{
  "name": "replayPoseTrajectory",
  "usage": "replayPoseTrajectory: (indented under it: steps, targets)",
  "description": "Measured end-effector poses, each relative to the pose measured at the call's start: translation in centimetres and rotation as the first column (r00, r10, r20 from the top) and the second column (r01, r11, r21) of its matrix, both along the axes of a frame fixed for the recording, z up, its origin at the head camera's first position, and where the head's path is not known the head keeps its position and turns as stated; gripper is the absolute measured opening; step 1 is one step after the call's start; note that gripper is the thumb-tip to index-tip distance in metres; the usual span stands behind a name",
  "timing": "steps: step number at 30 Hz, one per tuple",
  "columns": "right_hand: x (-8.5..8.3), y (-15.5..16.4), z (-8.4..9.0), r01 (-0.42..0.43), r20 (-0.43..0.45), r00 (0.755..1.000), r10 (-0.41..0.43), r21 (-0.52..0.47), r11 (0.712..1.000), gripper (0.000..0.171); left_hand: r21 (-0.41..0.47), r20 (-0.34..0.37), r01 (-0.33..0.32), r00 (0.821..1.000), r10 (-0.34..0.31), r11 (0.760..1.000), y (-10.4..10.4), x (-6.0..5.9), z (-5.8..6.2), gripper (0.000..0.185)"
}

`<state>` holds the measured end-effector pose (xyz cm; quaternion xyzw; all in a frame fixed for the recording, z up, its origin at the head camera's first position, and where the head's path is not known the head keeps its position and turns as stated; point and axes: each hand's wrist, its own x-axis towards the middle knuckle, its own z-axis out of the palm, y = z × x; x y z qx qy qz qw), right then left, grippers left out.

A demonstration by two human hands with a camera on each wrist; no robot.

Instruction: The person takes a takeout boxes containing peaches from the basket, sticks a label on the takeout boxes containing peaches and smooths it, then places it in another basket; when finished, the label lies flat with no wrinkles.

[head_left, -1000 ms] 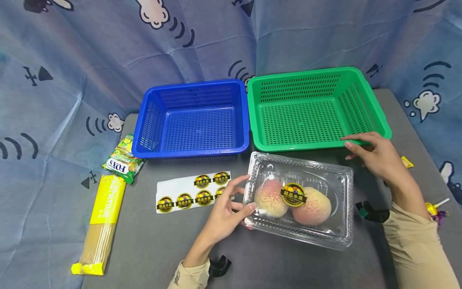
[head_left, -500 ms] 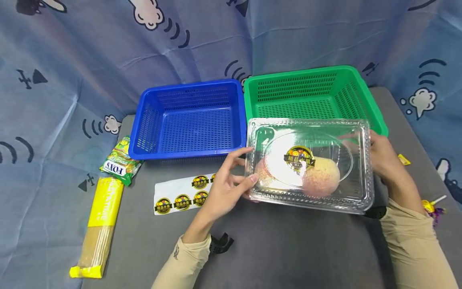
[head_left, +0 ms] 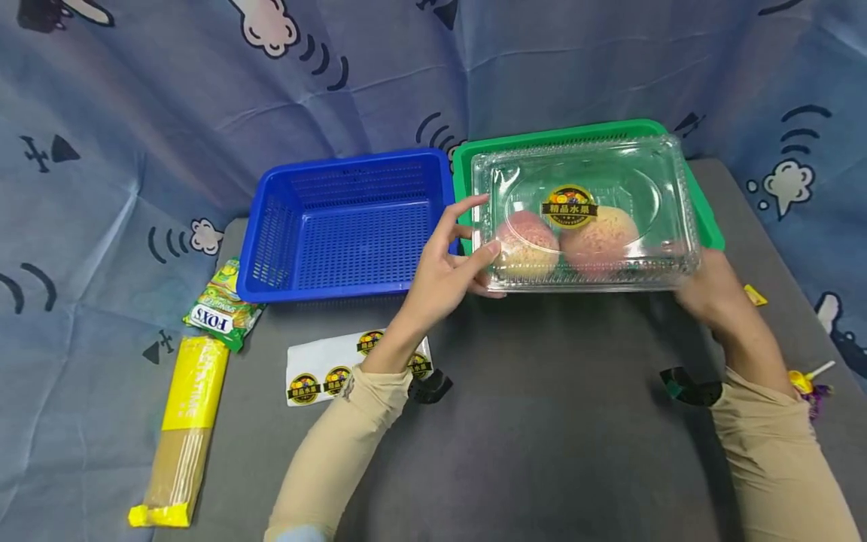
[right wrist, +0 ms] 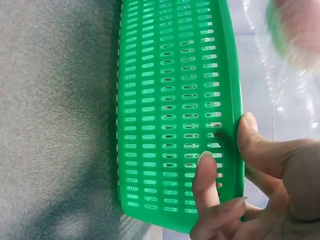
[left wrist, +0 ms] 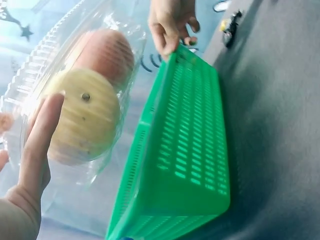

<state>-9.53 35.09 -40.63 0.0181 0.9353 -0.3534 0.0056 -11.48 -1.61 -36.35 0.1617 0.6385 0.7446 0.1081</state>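
Note:
A clear plastic clamshell box (head_left: 585,218) hangs over the green basket (head_left: 462,159), held level between my two hands. Inside lie two peaches (head_left: 528,242), and a round yellow-and-black sticker (head_left: 569,205) sits on the lid. My left hand (head_left: 484,226) grips the box's left end, thumb on the near side and index finger up along the far side. My right hand (head_left: 698,271) grips the right end from below, its fingers mostly hidden by the box. In the left wrist view the thumb (left wrist: 42,130) presses the box's end wall above the green basket (left wrist: 185,150).
An empty blue basket (head_left: 352,226) stands left of the green one. A sticker sheet (head_left: 318,369), a FOXS candy bag (head_left: 220,309) and a spaghetti pack (head_left: 183,429) lie at the left. A lollipop (head_left: 809,380) and a yellow wrapper (head_left: 755,295) lie at the right.
Both hands took hold of the box on the table, lifted it and carried it away from me until it is over the green basket.

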Motion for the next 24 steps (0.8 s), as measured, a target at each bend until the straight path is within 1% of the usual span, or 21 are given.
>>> replayPoseTrajectory:
  steps: [1, 5, 8, 13, 18, 21, 24]
  targets:
    - [-0.1, -0.1, 0.0, 0.002, 0.021, 1.0, -0.002, -0.008, 1.0, 0.026, -0.014, 0.008, -0.009, 1.0, 0.009, 1.0, 0.3, -0.5, 0.0, 0.06]
    - [-0.1, -0.6, 0.1, 0.003, 0.073, 0.997, 0.002, -0.057, 0.998, 0.032, -0.062, 0.044, -0.046, 0.998, 0.049, 0.997, 1.3, -2.5, -0.3, 0.058]
    - [0.1, -0.8, 0.1, 0.0, 0.063, 0.998, 0.004, -0.053, 0.999, 0.036, -0.092, 0.073, -0.064, 0.995, 0.071, 0.994, 1.9, -4.1, -0.7, 0.057]
    - [0.4, -0.9, 0.1, 0.008, 0.057, 0.998, -0.006, -0.049, 0.999, 0.036, -0.141, 0.089, -0.087, 0.991, 0.1, 0.986, 2.5, -6.3, -1.7, 0.057]
    - [0.4, -0.8, 0.0, 0.017, 0.061, 0.998, -0.014, -0.059, 0.998, 0.037, -0.208, 0.115, -0.107, 0.985, 0.132, 0.972, 2.9, -7.5, -2.4, 0.055]
    - [0.4, -0.8, 0.0, 0.021, 0.056, 0.998, -0.017, -0.069, 0.997, 0.037, -0.268, 0.116, -0.104, 0.983, 0.139, 0.958, 3.4, -8.0, -2.5, 0.053]
    - [0.5, -0.8, 0.0, 0.023, 0.05, 0.999, -0.02, -0.077, 0.997, 0.037, -0.32, 0.103, -0.099, 0.985, 0.139, 0.942, 3.9, -8.3, -2.4, 0.052]
